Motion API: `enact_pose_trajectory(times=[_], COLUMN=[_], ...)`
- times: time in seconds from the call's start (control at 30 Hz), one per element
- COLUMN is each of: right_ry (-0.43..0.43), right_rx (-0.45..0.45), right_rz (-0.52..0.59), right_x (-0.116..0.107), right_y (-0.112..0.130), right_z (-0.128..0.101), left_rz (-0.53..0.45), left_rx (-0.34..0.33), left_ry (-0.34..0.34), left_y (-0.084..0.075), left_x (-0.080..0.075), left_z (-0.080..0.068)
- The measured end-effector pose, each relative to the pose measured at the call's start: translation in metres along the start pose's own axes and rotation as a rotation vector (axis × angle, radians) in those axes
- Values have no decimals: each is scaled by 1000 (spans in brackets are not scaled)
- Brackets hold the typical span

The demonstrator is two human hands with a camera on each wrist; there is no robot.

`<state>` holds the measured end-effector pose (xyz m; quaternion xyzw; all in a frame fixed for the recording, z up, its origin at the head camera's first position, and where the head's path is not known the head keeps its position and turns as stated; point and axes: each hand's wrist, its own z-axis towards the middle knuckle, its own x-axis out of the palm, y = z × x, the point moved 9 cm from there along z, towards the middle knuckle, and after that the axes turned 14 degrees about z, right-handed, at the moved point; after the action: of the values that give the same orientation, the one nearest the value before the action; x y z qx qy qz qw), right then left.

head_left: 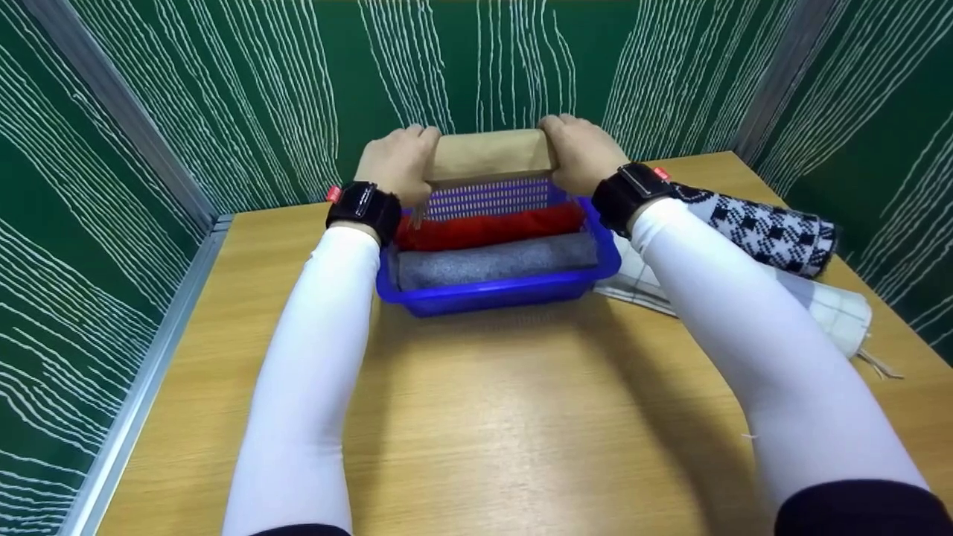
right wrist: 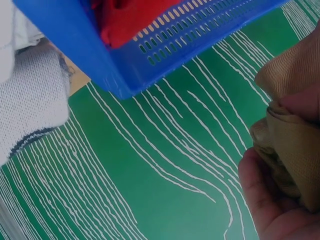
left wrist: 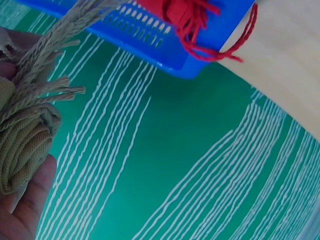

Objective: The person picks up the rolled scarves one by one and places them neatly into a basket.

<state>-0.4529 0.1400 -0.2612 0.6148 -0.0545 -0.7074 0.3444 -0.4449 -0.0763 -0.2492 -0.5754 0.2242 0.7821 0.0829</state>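
A rolled tan scarf (head_left: 491,156) is held up level over the far side of a blue plastic basket (head_left: 506,292). My left hand (head_left: 400,162) grips its left end, where braided fringe (left wrist: 50,92) hangs out in the left wrist view. At the other end my right hand (head_left: 584,155) holds the roll, with fingers and thumb around its folded edge in the right wrist view. Inside the basket a red roll (head_left: 491,225) with fringe lies behind a grey roll (head_left: 499,260), side by side.
Right of the basket, a black-and-white patterned knitted roll (head_left: 774,229) and a white checked roll (head_left: 834,309) with fringe lie on the wooden table (head_left: 484,417). Green panels (head_left: 514,67) with white wavy lines stand behind and at both sides.
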Motion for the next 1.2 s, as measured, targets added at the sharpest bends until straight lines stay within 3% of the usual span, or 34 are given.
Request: enact_pose_trajectory(times=[0.27,0.6,1.0,1.2], right_ry=[-11,26,82,80], right_rx=[14,38,56,53], right_rz=[-8,-22,-53,-80], right_x=[-2,21,48,55], right_y=[-3,-20,-37,-38], right_z=[6,10,15,18], left_rz=[-2,11,77,86], left_rx=[-21,-32,-51,-65], left_ry=[20,32,145,190], left_y=[0,-4,-12,-14], left_x=[4,35,78,91], left_z=[4,10,13,12])
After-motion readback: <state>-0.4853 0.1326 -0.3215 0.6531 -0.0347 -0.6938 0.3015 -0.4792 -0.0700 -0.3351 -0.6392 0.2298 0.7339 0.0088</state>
